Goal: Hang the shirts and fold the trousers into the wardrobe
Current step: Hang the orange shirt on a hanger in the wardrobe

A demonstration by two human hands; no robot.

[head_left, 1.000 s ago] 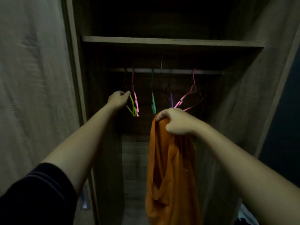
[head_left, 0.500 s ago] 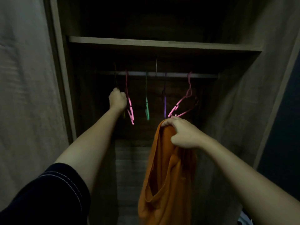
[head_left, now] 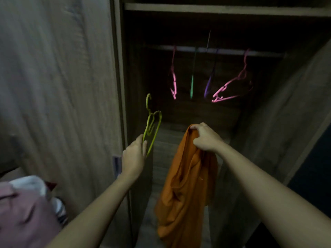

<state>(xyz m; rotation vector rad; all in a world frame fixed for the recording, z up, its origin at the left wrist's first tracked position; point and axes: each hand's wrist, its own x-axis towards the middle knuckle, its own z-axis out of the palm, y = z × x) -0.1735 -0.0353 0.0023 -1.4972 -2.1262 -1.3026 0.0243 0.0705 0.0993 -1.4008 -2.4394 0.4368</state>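
Yellow-green plastic hanger (head_left: pixel 152 126), a moment earlier on the rail (head_left: pixel 223 51), was now off it, pinched in the left hand (head_left: pixel 133 158). The right hand (head_left: pixel 206 138) gripped the orange shirt (head_left: pixel 186 185) by its top, dangling before the open wardrobe (head_left: pixel 120 86), seemingly ready for threading on.

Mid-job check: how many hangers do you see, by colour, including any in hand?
Pink hangers: 2
Green hanger: 1
Purple hanger: 1
Yellow-green hanger: 1, held in the left hand
Total: 5. A dark shape behind the right pink one is too dim to count.
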